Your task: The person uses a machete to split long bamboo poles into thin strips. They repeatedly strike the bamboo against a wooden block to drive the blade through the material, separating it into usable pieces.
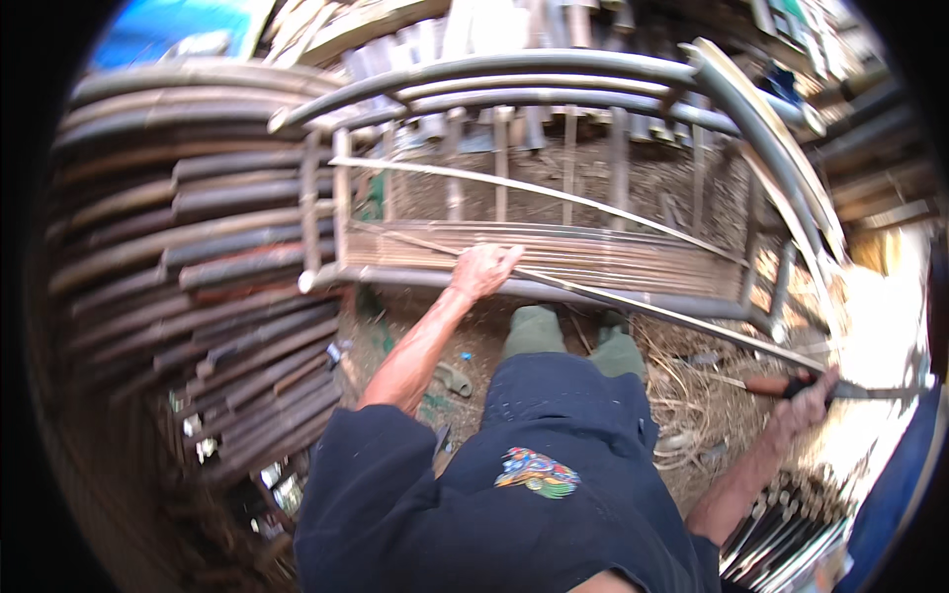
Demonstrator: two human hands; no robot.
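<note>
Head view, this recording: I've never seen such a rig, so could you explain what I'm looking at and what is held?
There is no machine here, just a person's two bare hands. A wide fisheye camera worn on the head looks down, so straight edges bend and the wearer's dark shirt fills the lower part. In front is a frame of poles with thin slats side by side along its near part. The left hand appears to hold a long thin strip at the slats. The strip runs to the right hand, which grips a brown-handled tool, perhaps a knife; it is too blurred to be sure. More poles are stacked at the left.
</note>
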